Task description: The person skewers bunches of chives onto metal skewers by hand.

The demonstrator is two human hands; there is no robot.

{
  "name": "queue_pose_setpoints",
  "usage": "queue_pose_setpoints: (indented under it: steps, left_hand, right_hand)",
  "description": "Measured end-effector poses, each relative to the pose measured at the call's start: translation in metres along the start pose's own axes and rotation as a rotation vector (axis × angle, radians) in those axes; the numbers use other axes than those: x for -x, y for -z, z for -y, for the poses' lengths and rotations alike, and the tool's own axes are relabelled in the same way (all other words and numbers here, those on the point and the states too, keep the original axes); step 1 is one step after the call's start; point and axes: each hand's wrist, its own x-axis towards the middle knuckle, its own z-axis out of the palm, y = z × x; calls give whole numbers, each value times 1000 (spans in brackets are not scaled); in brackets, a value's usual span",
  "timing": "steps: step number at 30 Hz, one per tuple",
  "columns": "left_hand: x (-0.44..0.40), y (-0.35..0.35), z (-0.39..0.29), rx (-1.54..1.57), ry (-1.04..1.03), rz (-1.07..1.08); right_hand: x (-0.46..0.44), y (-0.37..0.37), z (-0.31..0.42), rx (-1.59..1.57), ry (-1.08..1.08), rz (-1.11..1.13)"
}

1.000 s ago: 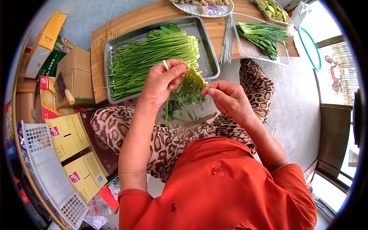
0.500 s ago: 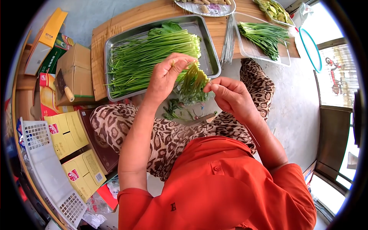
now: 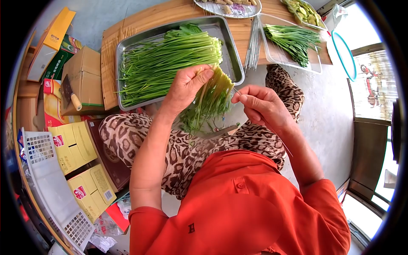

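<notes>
My left hand (image 3: 189,85) pinches the pale stem ends of a bunch of green stalks (image 3: 212,95), whose leafy ends hang down over my lap. Just right of the bunch, my right hand (image 3: 261,106) is closed on a thin skewer (image 3: 236,91) that reaches the bunch's stem edge. Behind my left hand, a metal tray (image 3: 231,51) holds a thick layer of long green stalks (image 3: 165,63) with a broad leaf at its back. Below the bunch lies a knife (image 3: 219,132), its blade partly hidden by leaves.
Thin metal skewers (image 3: 252,42) lie on the wooden table (image 3: 159,18), beside a clear tray (image 3: 316,63) of greens. An oval plate (image 3: 250,12) and a dish of sliced food (image 3: 304,12) stand behind. Cardboard boxes (image 3: 88,72) and a white basket (image 3: 51,182) are at the left.
The bunch has spread out between my hands, its stem edge now more visible. My right hand has moved slightly right and down, showing more of the skewer.
</notes>
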Motion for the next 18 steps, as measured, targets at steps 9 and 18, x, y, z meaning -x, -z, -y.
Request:
queue_pose_setpoints:
  steps: [9, 18]
  left_hand:
    - [-5, 4, 8, 32, -162, 58]
    - [-5, 6, 10, 243, -83, 125]
  right_hand:
    - [4, 0, 0, 48, 13, 13]
    - [6, 1, -1, 121, 47, 22]
